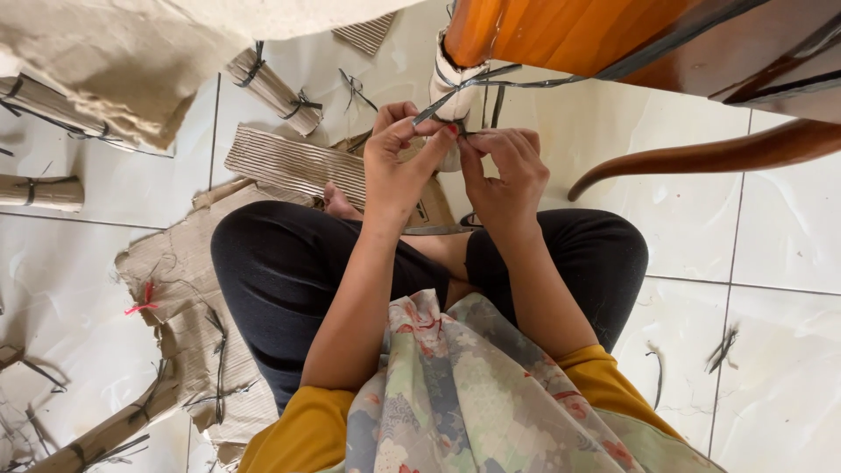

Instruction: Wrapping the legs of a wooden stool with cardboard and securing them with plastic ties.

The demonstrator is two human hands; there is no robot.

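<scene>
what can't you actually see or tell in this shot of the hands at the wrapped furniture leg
Head view only:
- Knot in the dark strap: hidden behind the left hand and right hand.
- White wrapping on the wooden leg: lower end covered by the hands.
- The furniture: cut off by the top edge.
- Cardboard rolls: contents not visible.
- Thin object across the lap: too small to identify.

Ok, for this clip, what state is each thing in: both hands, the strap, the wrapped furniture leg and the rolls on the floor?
Left hand: grip shut, pinching the dark plastic strap.
Right hand: fingers closed on the same strap.
Dark plastic strap: pulled taut around the white padded wooden furniture leg.
White padded wooden furniture leg: wrapped, tied on.
Rolled corrugated cardboard bundles: tied, lying on the floor.
Flat corrugated cardboard sheet: unrolled, flat.
</scene>
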